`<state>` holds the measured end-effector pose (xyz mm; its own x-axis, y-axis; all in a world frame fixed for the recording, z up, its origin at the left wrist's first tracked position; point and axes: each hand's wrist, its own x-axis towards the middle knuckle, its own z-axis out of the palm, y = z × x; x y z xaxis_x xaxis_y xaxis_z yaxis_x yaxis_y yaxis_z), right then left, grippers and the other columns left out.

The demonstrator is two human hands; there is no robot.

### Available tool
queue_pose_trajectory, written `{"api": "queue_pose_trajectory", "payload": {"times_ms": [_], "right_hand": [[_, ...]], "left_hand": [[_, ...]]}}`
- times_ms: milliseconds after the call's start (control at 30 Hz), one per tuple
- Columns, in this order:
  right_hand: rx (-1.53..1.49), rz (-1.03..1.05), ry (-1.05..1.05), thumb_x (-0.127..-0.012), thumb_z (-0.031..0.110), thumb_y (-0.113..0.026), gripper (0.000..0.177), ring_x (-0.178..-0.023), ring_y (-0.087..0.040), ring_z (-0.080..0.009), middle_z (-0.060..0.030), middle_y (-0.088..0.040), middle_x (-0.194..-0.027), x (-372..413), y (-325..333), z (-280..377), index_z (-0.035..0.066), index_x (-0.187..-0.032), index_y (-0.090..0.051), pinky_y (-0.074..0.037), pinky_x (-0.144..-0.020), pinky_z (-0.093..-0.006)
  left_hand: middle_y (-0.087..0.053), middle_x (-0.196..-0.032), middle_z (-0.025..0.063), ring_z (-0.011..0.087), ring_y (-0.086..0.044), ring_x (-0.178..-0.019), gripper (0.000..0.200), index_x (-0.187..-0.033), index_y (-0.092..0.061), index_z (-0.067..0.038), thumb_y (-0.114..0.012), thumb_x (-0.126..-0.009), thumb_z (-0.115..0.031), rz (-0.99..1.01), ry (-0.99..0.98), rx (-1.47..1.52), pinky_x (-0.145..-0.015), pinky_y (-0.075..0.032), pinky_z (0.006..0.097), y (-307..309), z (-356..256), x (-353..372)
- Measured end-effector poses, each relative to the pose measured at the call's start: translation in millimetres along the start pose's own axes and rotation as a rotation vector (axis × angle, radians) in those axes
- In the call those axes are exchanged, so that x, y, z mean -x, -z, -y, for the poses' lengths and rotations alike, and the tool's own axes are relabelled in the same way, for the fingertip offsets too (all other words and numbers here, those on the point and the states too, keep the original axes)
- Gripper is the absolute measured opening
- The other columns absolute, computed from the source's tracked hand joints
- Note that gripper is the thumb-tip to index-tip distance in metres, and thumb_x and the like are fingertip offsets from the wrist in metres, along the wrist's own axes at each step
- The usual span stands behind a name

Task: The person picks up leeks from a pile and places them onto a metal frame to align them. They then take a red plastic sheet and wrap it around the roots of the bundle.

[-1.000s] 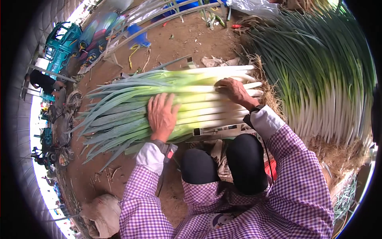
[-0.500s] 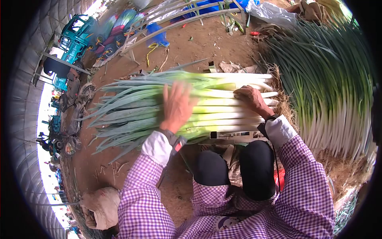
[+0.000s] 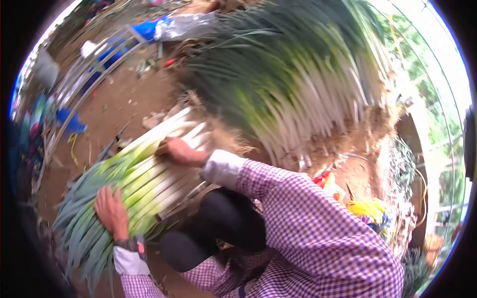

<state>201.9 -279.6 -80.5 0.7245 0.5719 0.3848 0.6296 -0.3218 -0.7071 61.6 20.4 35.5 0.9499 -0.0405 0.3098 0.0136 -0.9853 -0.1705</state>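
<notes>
A layer of long green onions (image 3: 147, 185) lies in front of me, white stalks toward the upper right and blue-green leaves fanned to the lower left. My left hand (image 3: 112, 209) rests flat on the leafy part with its fingers stretched out, holding nothing. Over the pale stalks near the root end, my right hand (image 3: 183, 152) has its fingers curled down and closed on them; its fingertips are partly hidden and blurred. Part of a low support shows under the near edge of the layer.
A large heap of green onions (image 3: 308, 84) with roots spreads across the upper right. A slatted frame (image 3: 94, 74) and blue plastic (image 3: 149, 31) stand at upper left. My black-covered knees (image 3: 231, 218) are close to the layer. Yellow ties (image 3: 368, 211) lie at right.
The view has swung to the right, so the layer now appears at lower left and tilted. My left hand, blurred before, now lies on the leaves. My right hand stays at the stalks.
</notes>
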Motion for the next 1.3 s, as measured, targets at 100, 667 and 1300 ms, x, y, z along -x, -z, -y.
{"api": "queue_pose_trajectory", "payload": {"times_ms": [100,667,1300], "right_hand": [[0.108,-0.168,0.244,-0.089,0.024,-0.068,0.038,-0.113,-0.062,-0.0367,-0.0168,-0.066,-0.118,16.2,6.0,14.6,0.008,-0.124,-0.069,-0.051,-0.096,-0.0451],[0.925,-0.655,-1.114,-0.083,0.02,-0.074,0.048,-0.112,-0.063,-0.042,-0.0202,-0.066,-0.119,323.6,395.4,-104.2,0.009,-0.129,-0.061,-0.052,-0.094,-0.0496],[0.85,-0.521,-1.282,-0.079,0.019,-0.074,0.047,-0.113,-0.065,-0.044,-0.0287,-0.068,-0.115,303.4,413.2,-116.3,0.006,-0.123,-0.061,-0.053,-0.093,-0.0491]], "left_hand": [[-0.065,-0.13,0.014,0.0312,-0.056,-0.126,0.038,-0.123,-0.064,-0.002,-0.053,-0.105,-0.034,-0.018,0.027,-0.059,-0.108,-0.04,0.0441,-6.6,13.6,11.7],[-0.063,-0.135,0.0138,0.0299,-0.054,-0.131,0.039,-0.128,-0.061,-0.001,-0.052,-0.106,-0.032,0.034,0.038,-0.079,-0.11,-0.039,0.0428,-11.2,17.7,10.6],[-0.062,-0.134,0.0148,0.0315,-0.053,-0.131,0.038,-0.128,-0.06,0.0,-0.051,-0.107,-0.03,0.053,0.053,-0.108,-0.111,-0.038,0.0442,-15.8,21.6,10.1]]}}
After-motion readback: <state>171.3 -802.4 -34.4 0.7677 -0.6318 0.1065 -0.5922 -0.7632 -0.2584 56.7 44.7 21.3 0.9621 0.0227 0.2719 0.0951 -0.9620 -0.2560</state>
